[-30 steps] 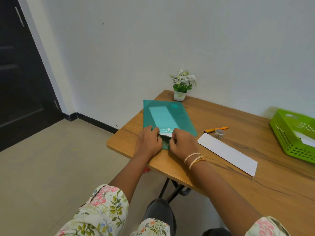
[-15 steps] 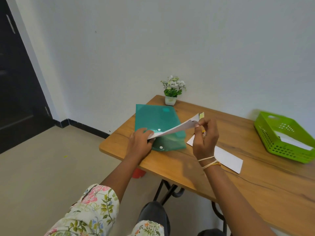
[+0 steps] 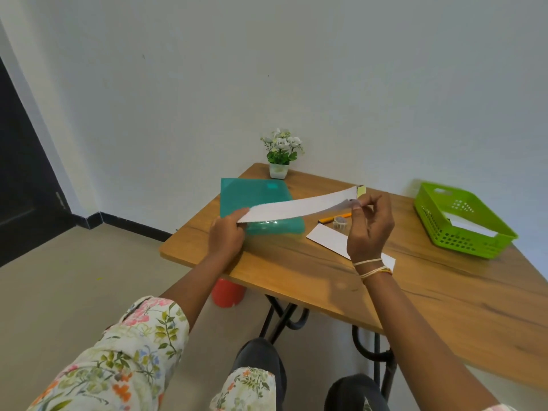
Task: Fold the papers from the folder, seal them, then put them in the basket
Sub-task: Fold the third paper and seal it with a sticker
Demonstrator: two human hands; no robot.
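A white sheet of paper hangs in the air above the table, seen nearly edge-on. My left hand grips its near left end. My right hand pinches its far right end, where a small yellow-green tab shows. Under the sheet lies the teal plastic folder on the wooden table. A folded white paper lies on the table behind my right hand. The green basket stands at the far right with a white paper inside.
A small potted plant stands at the table's far corner. An orange pen and a small tape roll lie beside the folded paper. A red object sits on the floor under the table. A dark door is at left.
Both hands were at the folder's flap a second ago. They have since drawn a white sheet out of it and lifted it, the right hand carrying its end up and to the right.
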